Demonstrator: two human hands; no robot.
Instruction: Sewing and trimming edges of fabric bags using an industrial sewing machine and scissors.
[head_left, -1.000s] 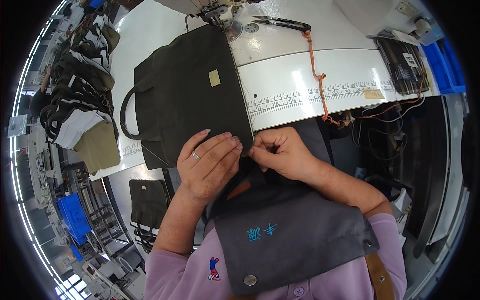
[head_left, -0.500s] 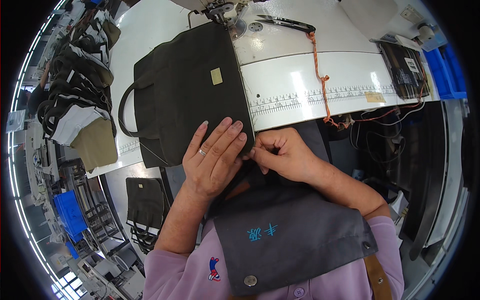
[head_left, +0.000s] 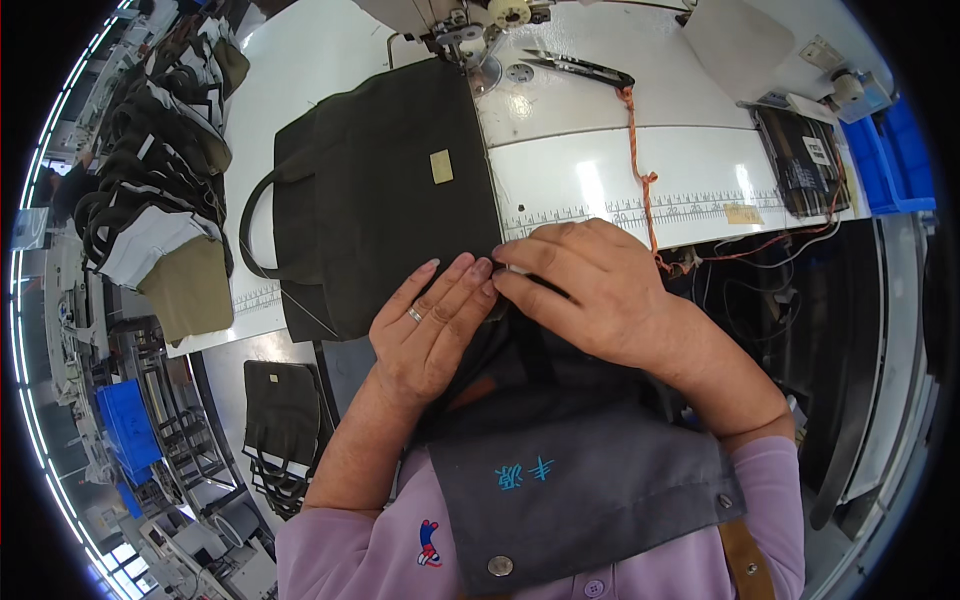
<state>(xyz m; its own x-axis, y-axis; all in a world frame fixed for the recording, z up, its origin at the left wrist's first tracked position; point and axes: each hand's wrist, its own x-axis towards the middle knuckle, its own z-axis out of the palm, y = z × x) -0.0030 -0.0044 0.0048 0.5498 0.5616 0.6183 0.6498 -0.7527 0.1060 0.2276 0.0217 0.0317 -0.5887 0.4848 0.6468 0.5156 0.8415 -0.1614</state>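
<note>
The left hand (head_left: 430, 330) lies palm down on the near right corner of a dark fabric tote bag (head_left: 385, 170), its fingers stretched out and held together, a ring (head_left: 414, 314) on one of them. The right hand (head_left: 600, 290) comes in from the other side with fingers bent, their tips at the bag's right edge and just beside the left fingertips; whether thumb and finger pinch the cloth there is hidden, so I cannot tell. The bag lies flat, reaching from under the left hand away to the far side, with its looped handle (head_left: 258, 225) out to the left of that hand and a small yellowish label (head_left: 441, 167) straight ahead of the left fingertips. Beyond both hands, the bag's far right corner sits by the metal parts of a sewing machine (head_left: 462, 35). Ahead of the right hand, well apart from it, black thread snips (head_left: 585, 70) lie on the white worktable (head_left: 700, 160), and an orange cord (head_left: 633, 140) runs from them back toward that hand, crossing a printed ruler scale (head_left: 690, 212). Farther to the right of the right hand are a dark flat packet (head_left: 795, 165) and a blue bin (head_left: 890, 155). Well to the left of the left hand hangs a heap of dark handled bag pieces (head_left: 160, 140), and nearer that forearm, lower down, is a stack of similar dark bags (head_left: 285, 400)
</note>
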